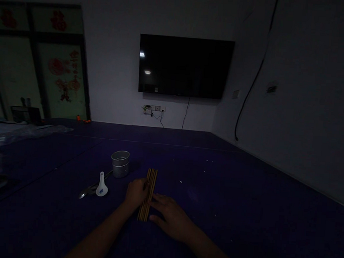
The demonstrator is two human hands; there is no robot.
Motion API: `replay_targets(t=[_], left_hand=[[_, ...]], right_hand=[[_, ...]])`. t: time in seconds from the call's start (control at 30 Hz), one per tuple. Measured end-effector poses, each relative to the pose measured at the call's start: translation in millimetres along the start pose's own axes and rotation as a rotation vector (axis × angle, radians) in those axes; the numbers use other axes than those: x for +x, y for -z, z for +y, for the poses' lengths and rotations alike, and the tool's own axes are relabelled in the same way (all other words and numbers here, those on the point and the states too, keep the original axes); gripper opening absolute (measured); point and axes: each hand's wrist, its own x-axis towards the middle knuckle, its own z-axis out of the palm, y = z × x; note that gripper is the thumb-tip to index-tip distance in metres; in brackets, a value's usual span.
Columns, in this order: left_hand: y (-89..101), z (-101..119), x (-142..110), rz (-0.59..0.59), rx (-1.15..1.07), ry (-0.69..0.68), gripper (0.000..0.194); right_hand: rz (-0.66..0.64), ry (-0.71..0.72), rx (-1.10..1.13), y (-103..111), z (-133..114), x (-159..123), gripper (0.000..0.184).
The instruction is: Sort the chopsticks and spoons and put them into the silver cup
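Note:
A bundle of several wooden chopsticks (150, 182) lies on the dark blue table (242, 212), pointing away from me. My left hand (135, 193) rests against the bundle's left side with curled fingers touching it. My right hand (171, 219) lies flat on the table at the bundle's right, fingers stretched toward the sticks' near end. A small metal cup (120, 163) stands upright just beyond and to the left. A white ceramic spoon (101, 187) and a metal spoon (89, 191) lie left of my left hand.
The room is dim. A dark wall-mounted television (185, 66) hangs ahead above a power strip (153, 109). Clear plastic sheeting (21, 132) and dark items sit at the table's far left. A white wall (302, 114) runs along the right edge.

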Motion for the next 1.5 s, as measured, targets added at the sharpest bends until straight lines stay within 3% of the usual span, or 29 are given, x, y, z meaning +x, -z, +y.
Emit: replay_targets(t=[1.0,1.5], left_hand=[[-4.6,-4.3,0.3,0.03,-0.019,-0.023,0.033],[-4.9,-4.1,1.1,-0.004,0.084,-0.047,0.036]], right_hand=[[0.065,0.015,0.036,1.9,-3.2,-0.5,0.039],[-0.004,0.03,0.001,-0.5,0.2,-0.9,0.048]])
